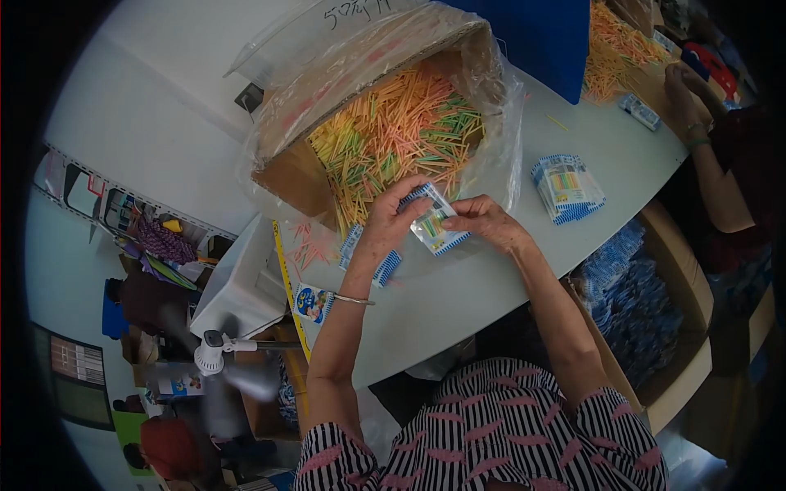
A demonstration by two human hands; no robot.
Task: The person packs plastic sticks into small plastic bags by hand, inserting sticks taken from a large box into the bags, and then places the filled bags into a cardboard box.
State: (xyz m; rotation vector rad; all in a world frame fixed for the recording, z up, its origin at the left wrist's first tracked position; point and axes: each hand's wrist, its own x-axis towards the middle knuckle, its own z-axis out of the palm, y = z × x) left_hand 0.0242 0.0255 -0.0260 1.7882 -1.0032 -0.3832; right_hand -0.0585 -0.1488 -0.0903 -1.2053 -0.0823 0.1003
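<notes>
bending at the elbows, both arms come out of striped sleeves (618,409) at 5 & 7 (clock ctr = pkt). l forearm slants up w/ a metal bangle (354,300) around it; l hand (386,219) is clamped on pkt's upper-l edge at 10-11, thumb on the face, fingers curled over. r hand (491,222) slants in from 3-4, thumb + bent fingers pinched on pkt's r edge. blue/white pkt (429,232) itself: tilted, above grey tabletop (442,303), colored sticks visible thru clear window. just beside at 8, partly hidden by l wrist: more pkts (386,270); further along 8, printed pack (313,303) nr table edge. at 9, loose pink sticks (307,245). at 12, nr: plastic-lined carton (291,176) holding lots of colored sticks. 2-3: stack of filled pkts (569,188). 4: open box (684,360) of blue packs, blurry. well apart, 2-3: co-worker's bent arm (720,188); stick heap (610,69) at 1-2.
</notes>
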